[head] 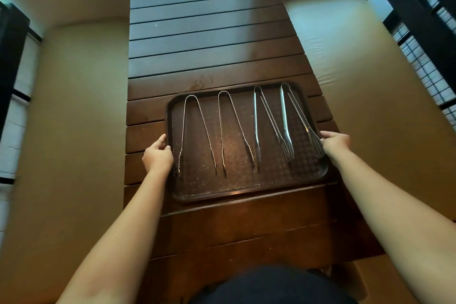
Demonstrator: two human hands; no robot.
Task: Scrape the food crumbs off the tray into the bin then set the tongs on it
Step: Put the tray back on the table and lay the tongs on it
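On a dark slatted wooden desk [209,57], a brown plastic tray [237,192] lies flat, its long axis running left to right. Four metal tongs [237,128] rest on it side by side, hinged loops away from the person, tips toward them. The left hand [158,155] curls round the left rim; the right hand [335,142] grips the right rim. The tray looks stiff and light, best held by both short edges; the loose tongs would likely slide if it tilts.
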